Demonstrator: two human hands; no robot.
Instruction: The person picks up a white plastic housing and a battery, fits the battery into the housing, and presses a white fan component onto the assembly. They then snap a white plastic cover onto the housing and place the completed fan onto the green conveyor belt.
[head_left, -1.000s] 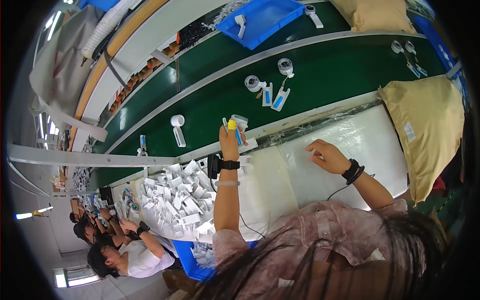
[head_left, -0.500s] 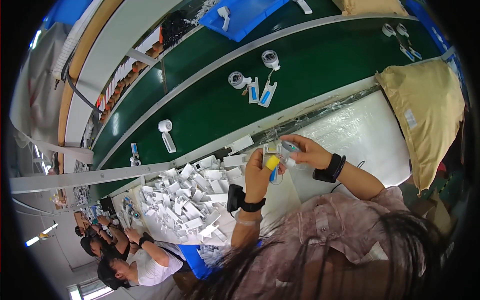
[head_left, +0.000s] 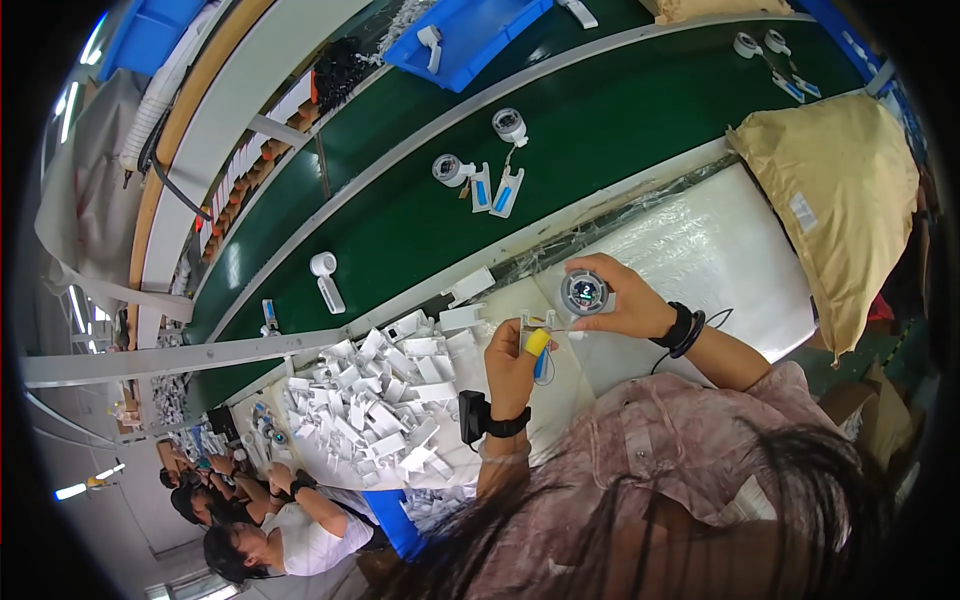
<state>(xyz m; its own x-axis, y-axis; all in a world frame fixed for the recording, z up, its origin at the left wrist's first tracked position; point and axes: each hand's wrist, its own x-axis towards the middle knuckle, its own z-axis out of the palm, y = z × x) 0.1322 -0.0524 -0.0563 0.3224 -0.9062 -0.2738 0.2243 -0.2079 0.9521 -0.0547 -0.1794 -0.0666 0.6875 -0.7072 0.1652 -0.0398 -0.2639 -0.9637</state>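
Both hands are raised just above the white worktop (head_left: 700, 260), near its edge along the green conveyor belt (head_left: 600, 140).

Right hand (head_left: 625, 305): fingers closed round a small round device with a dark circular face (head_left: 584, 292), face turned up toward the camera.

Left hand (head_left: 512, 365): curled shut, pinching a small clear part with a blue strip (head_left: 540, 340); a yellow cot covers one fingertip (head_left: 537, 342). The part's tip sits just beside the round device; whether they touch, I cannot tell.

Risks, as judged:
- The pinch on the clear part is slight. A slip would drop it among the heap of white parts (head_left: 375, 400) at the worktop's left end, where it would be hard to find.
- The two pieces meet in mid-air with no support, so they could join skewed.
- A thin dark cord (head_left: 715, 322) trails by the right wrist and could snag.
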